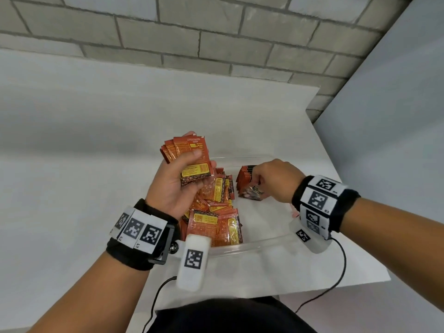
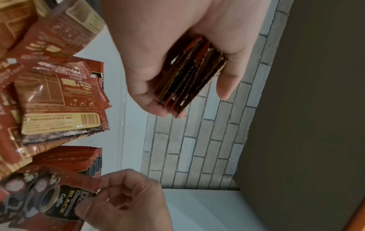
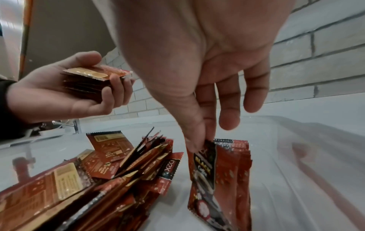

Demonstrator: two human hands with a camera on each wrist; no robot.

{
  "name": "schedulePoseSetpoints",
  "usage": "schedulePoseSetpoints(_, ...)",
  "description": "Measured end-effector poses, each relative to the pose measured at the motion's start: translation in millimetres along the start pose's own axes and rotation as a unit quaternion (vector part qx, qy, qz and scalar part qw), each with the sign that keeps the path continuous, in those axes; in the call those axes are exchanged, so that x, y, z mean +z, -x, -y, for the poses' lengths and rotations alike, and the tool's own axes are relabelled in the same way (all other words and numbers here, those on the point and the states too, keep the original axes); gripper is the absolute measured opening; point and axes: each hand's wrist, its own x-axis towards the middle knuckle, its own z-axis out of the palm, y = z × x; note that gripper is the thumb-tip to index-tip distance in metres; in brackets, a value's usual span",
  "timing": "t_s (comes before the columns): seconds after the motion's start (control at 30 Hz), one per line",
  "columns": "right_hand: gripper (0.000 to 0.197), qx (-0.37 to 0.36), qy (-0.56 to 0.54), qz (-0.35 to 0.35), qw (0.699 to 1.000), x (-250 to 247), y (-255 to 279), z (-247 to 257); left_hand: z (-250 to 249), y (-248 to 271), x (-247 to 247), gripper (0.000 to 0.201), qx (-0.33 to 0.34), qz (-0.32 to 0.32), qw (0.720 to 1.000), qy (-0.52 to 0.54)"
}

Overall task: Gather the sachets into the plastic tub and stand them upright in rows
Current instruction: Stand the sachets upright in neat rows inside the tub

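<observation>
A clear plastic tub [image 1: 264,242] sits on the white table. My left hand [image 1: 179,181] grips a fanned stack of red coffee sachets [image 1: 192,155] above the tub's left side; the wrist view shows the stack's edges [image 2: 189,73] between thumb and fingers. A loose pile of sachets [image 1: 216,212] lies in the tub's left half. At the back right a short row of sachets [image 1: 245,175] stands upright. My right hand [image 1: 262,186] pinches one sachet [image 3: 205,171] by its top edge, holding it against the front of that row [image 3: 241,156].
A grey brick wall [image 1: 216,39] runs behind the table [image 1: 72,140], and a pale panel [image 1: 396,116] stands at the right. Cables [image 1: 336,280] trail from both wrist bands over the table's near edge. The tub's right half [image 3: 296,171] holds no sachets.
</observation>
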Motion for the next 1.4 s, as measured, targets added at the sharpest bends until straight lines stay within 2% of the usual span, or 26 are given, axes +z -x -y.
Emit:
schedulePoseSetpoints(0.13, 0.015, -0.003, 0.039, 0.036, 0.999, -2, -8, 4, 0, 0, -3, 0.014, -0.002, 0.003, 1.000, 0.006)
schedulePoseSetpoints(0.27, 0.019, -0.010, 0.056, 0.054, 0.997, 0, -16, 9, -2, -2, -5, 0.012, 0.000, 0.006, 1.000, 0.006)
schedulePoseSetpoints(0.4, 0.016, -0.025, 0.112, 0.053, 0.992, 1, -21, 14, -3, -3, -4, 0.012, 0.003, -0.001, 1.000, 0.013)
schedulePoseSetpoints(0.53, 0.019, -0.032, 0.145, 0.030, 0.989, -1, -24, 18, -3, -6, -6, 0.024, -0.001, 0.005, 1.000, 0.009)
schedulePoseSetpoints(0.67, 0.022, -0.033, 0.169, 0.022, 0.985, -3, -23, 20, -2, -9, -9, 0.022, -0.004, 0.003, 1.000, 0.009)
schedulePoseSetpoints(0.87, 0.021, -0.038, 0.176, 0.025, 0.983, -5, -23, 21, -1, -13, -11, 0.027, -0.018, 0.005, 1.000, -0.005)
schedulePoseSetpoints(1.03, 0.024, -0.043, 0.194, 0.022, 0.980, -3, -28, 16, 1, -12, -5, 0.015, -0.017, -0.003, 1.000, -0.005)
schedulePoseSetpoints(1.4, 0.010, -0.047, 0.164, 0.005, 0.985, -7, -30, 9, 3, -13, -2, 0.023, -0.032, -0.008, 0.999, 0.007)
